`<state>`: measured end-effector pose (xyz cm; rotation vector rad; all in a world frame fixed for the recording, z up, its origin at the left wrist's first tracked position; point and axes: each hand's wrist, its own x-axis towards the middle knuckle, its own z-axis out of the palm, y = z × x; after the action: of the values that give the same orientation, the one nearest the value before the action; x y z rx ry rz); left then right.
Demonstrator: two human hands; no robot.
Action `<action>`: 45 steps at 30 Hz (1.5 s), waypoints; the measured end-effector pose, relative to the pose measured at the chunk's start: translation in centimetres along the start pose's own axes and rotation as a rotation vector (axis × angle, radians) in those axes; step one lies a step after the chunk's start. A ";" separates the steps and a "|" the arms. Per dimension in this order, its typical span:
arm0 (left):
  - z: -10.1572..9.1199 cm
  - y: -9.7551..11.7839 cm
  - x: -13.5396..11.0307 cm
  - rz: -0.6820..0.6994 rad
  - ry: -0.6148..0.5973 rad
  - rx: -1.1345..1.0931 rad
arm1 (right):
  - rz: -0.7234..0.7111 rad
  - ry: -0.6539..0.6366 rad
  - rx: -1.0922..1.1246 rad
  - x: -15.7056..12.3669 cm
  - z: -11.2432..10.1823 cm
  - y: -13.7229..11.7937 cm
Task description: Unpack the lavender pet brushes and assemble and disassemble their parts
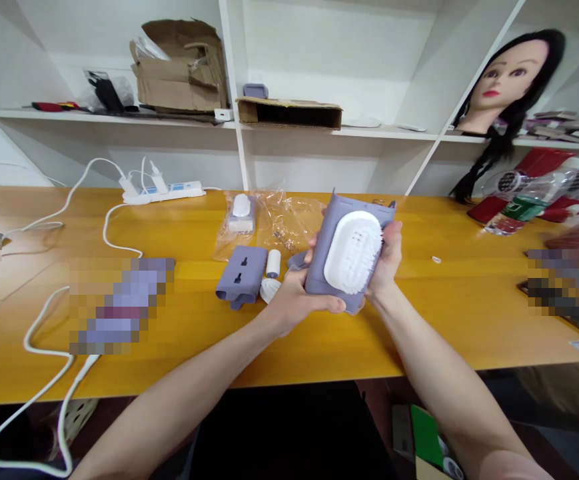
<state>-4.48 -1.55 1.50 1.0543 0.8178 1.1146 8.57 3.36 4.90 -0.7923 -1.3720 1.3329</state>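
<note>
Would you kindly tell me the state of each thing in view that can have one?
Lavender bristle brush: held upright, white bristles facing the camera.
Left hand: closed around its lower part.
Right hand: holding its right side.
Power strip: two white plugs inserted.
Clear plastic bag: crumpled.
Cardboard box: torn, flaps open.

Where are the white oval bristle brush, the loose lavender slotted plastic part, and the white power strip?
White oval bristle brush in lavender housing (353,252): head view, on the bristles.
Loose lavender slotted plastic part (236,270): head view, on its top face.
White plastic power strip (186,192): head view, on its casing.
</note>
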 end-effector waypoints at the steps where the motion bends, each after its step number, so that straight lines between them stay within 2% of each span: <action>1: 0.0 0.0 0.0 0.021 -0.013 0.044 | 0.017 -0.013 -0.010 0.1 0.0 -0.2; 4: -0.1 -0.2 0.2 0.053 0.014 0.118 | 0.045 -0.063 -0.003 0.5 0.0 -0.4; 9: -0.7 -0.2 1.0 0.049 0.137 -0.040 | 0.023 -0.024 0.087 1.9 0.2 0.4; 14: -2.0 0.7 1.8 0.242 0.278 -0.129 | 0.120 -0.087 0.101 1.7 0.4 1.4; 20: -2.4 0.5 2.1 0.267 0.187 -0.250 | 0.032 -0.181 0.016 0.8 1.1 1.9; 24: -2.5 -0.1 2.6 0.280 0.221 -0.228 | -0.033 -0.162 -0.087 0.8 1.4 2.0; 29: -3.4 -1.0 3.8 0.414 0.306 -0.174 | -0.169 -0.126 -0.188 1.1 1.9 3.0; 31: -3.6 -1.3 4.0 0.447 0.315 -0.172 | -0.149 -0.102 -0.182 1.2 2.0 3.4; 34: -3.4 -1.4 4.0 0.449 0.308 -0.171 | -0.040 -0.075 -0.176 1.3 2.0 3.7; 38: -2.9 -1.4 3.6 0.436 0.323 -0.182 | -0.041 -0.037 -0.166 1.3 2.1 3.7; 45: -2.6 -1.3 3.2 0.455 0.322 -0.153 | 0.052 -0.069 -0.154 0.8 2.4 3.3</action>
<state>-5.66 2.09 -0.56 0.9688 0.7437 1.7391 5.45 3.98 2.16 -0.8969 -1.5325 1.3164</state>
